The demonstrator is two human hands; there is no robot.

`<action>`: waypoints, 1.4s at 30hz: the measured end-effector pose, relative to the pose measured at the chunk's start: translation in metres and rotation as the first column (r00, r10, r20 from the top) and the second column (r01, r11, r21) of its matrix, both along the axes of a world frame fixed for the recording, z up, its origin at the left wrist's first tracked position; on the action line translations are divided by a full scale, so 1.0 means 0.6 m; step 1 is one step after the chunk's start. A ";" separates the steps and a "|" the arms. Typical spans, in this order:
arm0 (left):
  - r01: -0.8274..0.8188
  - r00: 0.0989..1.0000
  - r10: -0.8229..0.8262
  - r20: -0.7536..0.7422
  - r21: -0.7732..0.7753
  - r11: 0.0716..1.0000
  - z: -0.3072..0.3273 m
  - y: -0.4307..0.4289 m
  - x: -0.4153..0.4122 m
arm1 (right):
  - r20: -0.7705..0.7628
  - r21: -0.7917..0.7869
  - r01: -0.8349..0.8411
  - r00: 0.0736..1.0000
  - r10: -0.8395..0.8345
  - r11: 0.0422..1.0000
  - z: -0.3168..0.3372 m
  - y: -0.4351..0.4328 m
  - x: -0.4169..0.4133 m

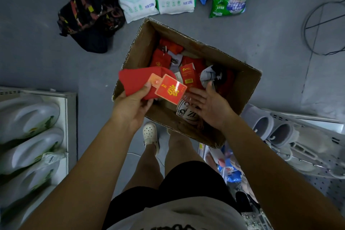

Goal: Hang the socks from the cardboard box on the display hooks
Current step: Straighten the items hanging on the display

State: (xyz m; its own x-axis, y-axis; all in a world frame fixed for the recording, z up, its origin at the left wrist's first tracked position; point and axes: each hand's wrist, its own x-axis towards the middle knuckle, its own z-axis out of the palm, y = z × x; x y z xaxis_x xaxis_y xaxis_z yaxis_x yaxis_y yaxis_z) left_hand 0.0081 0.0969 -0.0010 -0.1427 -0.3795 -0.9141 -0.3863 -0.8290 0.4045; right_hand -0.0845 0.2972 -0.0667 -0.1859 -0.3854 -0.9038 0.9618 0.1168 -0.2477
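Left hand [133, 105], red socks [134, 82] crosswise.

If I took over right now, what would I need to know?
Left hand: holding a pair of red socks by its card label, above the cardboard box.
Right hand: open and empty, over the box.
More socks, mostly red and some white, lie in the box on the floor.
No display hooks with socks on them are in view.
Left to do: hang the held pair, then the rest.

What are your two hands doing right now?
Left hand: closed, holding red socks above the cardboard box.
Right hand: open, holding nothing, over the box.
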 end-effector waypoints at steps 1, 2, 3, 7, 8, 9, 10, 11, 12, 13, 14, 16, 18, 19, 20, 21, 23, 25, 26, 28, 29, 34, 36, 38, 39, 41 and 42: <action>0.002 1.000 -0.002 -0.012 -0.037 0.999 0.002 -0.006 0.005 | -0.033 0.035 -0.017 0.999 0.018 0.999 -0.017 0.000 -0.007; 0.030 1.000 -0.031 -0.005 -0.079 0.996 -0.002 -0.012 0.010 | -0.096 0.089 -0.066 0.993 0.074 0.994 -0.032 -0.004 -0.013; 0.061 0.998 -0.061 -0.003 -0.106 0.993 0.000 -0.014 0.014 | -0.154 0.166 -0.131 0.976 0.157 0.977 -0.047 -0.012 -0.020; 0.151 0.988 -0.152 0.011 -0.174 0.973 -0.009 -0.012 0.028 | -0.309 0.508 -0.376 0.760 0.571 0.775 -0.105 -0.055 -0.043; 0.159 0.987 -0.159 0.012 -0.189 0.969 -0.010 -0.012 0.029 | -0.329 0.562 -0.387 0.705 0.628 0.731 -0.120 -0.062 -0.046; 0.169 0.985 -0.169 0.019 -0.205 0.964 -0.010 -0.011 0.030 | -0.343 0.611 -0.387 0.656 0.672 0.690 -0.139 -0.065 -0.047; 0.177 0.984 -0.174 0.034 -0.224 0.958 -0.013 -0.011 0.033 | -0.351 0.654 -0.382 0.612 0.709 0.653 -0.155 -0.067 -0.047; 0.183 0.983 -0.177 0.047 -0.240 0.953 -0.015 -0.010 0.035 | -0.347 0.689 -0.371 0.584 0.734 0.622 -0.172 -0.067 -0.047; 0.191 0.981 -0.182 0.060 -0.257 0.947 -0.016 -0.009 0.037 | -0.339 0.712 -0.356 0.580 0.740 0.605 -0.182 -0.068 -0.047; 0.198 0.980 -0.187 0.068 -0.269 0.942 -0.017 -0.008 0.039 | -0.332 0.719 -0.349 0.587 0.738 0.601 -0.193 -0.068 -0.048; 0.209 0.978 -0.195 0.078 -0.279 0.937 -0.019 -0.008 0.041 | -0.329 0.712 -0.354 0.595 0.733 0.606 -0.193 -0.068 -0.050; 0.216 0.976 -0.199 0.090 -0.279 0.935 -0.019 -0.008 0.044 | -0.318 0.685 -0.399 0.589 0.743 0.609 -0.195 -0.066 -0.051; 0.210 0.977 -0.190 0.099 -0.268 0.940 -0.017 -0.010 0.045 | -0.314 0.667 -0.426 0.584 0.749 0.611 -0.193 -0.061 -0.047; 0.206 0.977 -0.186 0.100 -0.266 0.942 -0.016 -0.011 0.046 | -0.325 0.660 -0.415 0.594 0.736 0.626 -0.190 -0.058 -0.044; 0.207 0.978 -0.188 0.094 -0.266 0.942 -0.016 -0.013 0.047 | -0.346 0.651 -0.389 0.612 0.711 0.652 -0.179 -0.058 -0.041; 0.202 0.979 -0.186 0.086 -0.263 0.943 -0.012 -0.014 0.047 | -0.380 0.637 -0.349 0.634 0.674 0.687 -0.172 -0.057 -0.039; 0.179 0.983 -0.167 0.069 -0.249 0.952 0.002 -0.017 0.044 | -0.449 0.594 -0.257 0.680 0.579 0.762 -0.138 -0.052 -0.036; 0.153 0.988 -0.143 0.060 -0.230 0.961 0.017 -0.022 0.038 | -0.522 0.564 -0.212 0.658 0.544 0.798 -0.084 -0.044 -0.036; 0.143 0.989 -0.136 0.051 -0.222 0.964 0.027 -0.026 0.035 | -0.561 0.561 -0.194 0.626 0.542 0.805 -0.054 -0.038 -0.037; 0.135 0.990 -0.138 0.000 -0.216 0.967 0.052 -0.031 0.027 | -0.636 0.542 -0.135 0.579 0.510 0.829 0.014 -0.020 -0.034; 0.137 0.989 -0.145 -0.021 -0.221 0.966 0.062 -0.034 0.024 | -0.660 0.528 -0.117 0.566 0.493 0.841 0.043 -0.013 -0.033; 0.179 0.969 -0.212 -0.128 -0.230 0.957 0.112 -0.052 0.004 | -0.715 0.331 0.126 0.681 0.161 0.935 0.192 0.013 -0.018; 0.213 0.946 -0.257 -0.195 -0.219 0.952 0.136 -0.054 -0.006 | -0.687 0.194 0.245 0.725 -0.047 0.950 0.248 0.016 -0.005; 0.245 0.914 -0.290 -0.284 -0.186 0.952 0.163 -0.055 -0.014 | -0.643 0.099 0.324 0.743 -0.188 0.941 0.293 0.015 0.018; 0.270 0.893 -0.310 -0.327 -0.163 0.949 0.177 -0.054 -0.018 | -0.618 0.056 0.358 0.746 -0.249 0.932 0.312 0.011 0.033; 0.345 0.841 -0.357 -0.407 -0.105 0.933 0.205 -0.049 -0.021 | -0.558 -0.030 0.442 0.737 -0.382 0.896 0.342 -0.002 0.070; 0.392 0.810 -0.387 -0.440 -0.082 0.916 0.216 -0.046 -0.020 | -0.532 -0.061 0.494 0.719 -0.448 0.867 0.355 -0.013 0.093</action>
